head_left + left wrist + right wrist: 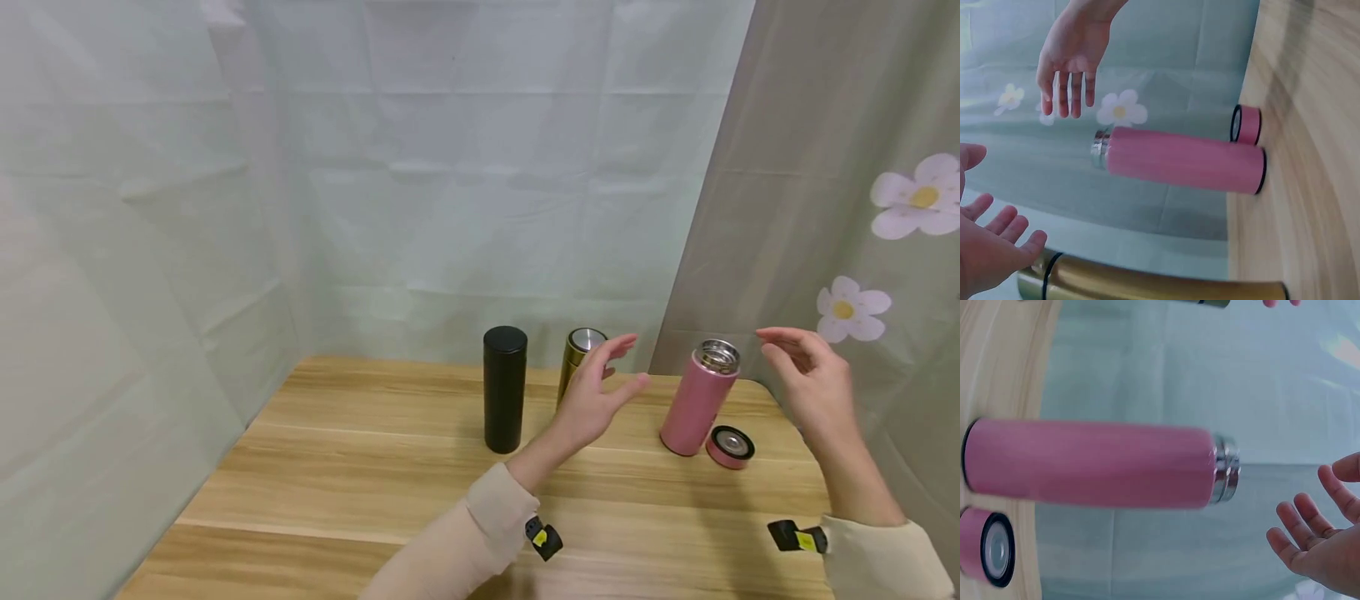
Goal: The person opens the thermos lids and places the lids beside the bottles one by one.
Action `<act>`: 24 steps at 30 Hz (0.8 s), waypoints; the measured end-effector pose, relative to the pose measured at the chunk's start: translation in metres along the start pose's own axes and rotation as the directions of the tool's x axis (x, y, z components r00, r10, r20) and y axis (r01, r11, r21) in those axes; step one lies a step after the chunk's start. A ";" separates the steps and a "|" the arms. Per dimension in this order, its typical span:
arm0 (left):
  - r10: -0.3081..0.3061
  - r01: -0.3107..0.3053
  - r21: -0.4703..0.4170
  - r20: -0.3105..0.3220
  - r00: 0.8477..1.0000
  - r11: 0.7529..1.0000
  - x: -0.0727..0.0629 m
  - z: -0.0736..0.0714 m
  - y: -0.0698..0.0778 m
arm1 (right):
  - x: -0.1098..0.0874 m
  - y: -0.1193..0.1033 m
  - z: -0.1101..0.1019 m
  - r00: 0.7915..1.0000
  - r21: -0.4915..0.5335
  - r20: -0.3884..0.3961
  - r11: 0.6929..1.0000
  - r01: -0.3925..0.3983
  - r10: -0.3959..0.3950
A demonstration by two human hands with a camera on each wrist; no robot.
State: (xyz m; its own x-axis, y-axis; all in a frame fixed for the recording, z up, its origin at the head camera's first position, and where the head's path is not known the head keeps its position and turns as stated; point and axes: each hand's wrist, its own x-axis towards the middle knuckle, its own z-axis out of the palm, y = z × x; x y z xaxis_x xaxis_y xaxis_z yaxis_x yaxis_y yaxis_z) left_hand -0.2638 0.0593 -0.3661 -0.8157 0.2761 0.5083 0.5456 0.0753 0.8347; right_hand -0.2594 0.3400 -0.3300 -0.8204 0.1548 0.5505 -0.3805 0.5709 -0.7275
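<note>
A pink thermos bottle (697, 408) stands upright on the wooden table, its steel mouth uncovered. Beside its base lies the pink lid (730, 447), its black-ringed inner side facing up. My left hand (592, 400) hovers to the left of the bottle with fingers spread, in front of a gold thermos (572, 360) that it partly hides. To the right of the bottle's mouth my right hand (813, 379) is raised, fingers loosely bent and holding nothing. The right wrist view shows a gap between the steel neck (1225, 470) and the right fingers (1300, 528).
A black thermos (505, 390) stands upright left of the gold one. The wooden table (337, 475) ends at a pale curtain (465, 208) behind and a flowered curtain (795, 192) on the right. Each wrist wears a black strap with a yellow mark.
</note>
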 end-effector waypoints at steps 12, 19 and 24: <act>0.007 -0.009 -0.061 -0.030 1.000 0.998 -0.008 -0.033 0.002 | -0.005 -0.025 0.023 0.997 0.059 0.033 0.996 0.068 -0.070; 0.011 -0.013 -0.041 -0.039 0.999 0.999 -0.013 -0.045 0.006 | -0.008 -0.038 0.038 0.989 0.117 0.099 0.989 0.094 -0.106; 0.041 -0.041 -0.009 -0.047 0.998 0.999 -0.016 -0.055 0.005 | -0.013 -0.050 0.051 0.980 0.187 0.133 0.975 0.123 -0.149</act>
State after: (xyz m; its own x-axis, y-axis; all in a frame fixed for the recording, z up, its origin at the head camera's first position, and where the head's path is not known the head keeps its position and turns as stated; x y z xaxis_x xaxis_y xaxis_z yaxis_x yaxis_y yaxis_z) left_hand -0.2586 0.0020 -0.3587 -0.8010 0.2338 0.5511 0.5769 0.0554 0.8149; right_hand -0.2515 0.2682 -0.3223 -0.8036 -0.0408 0.5938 -0.5518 0.4248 -0.7176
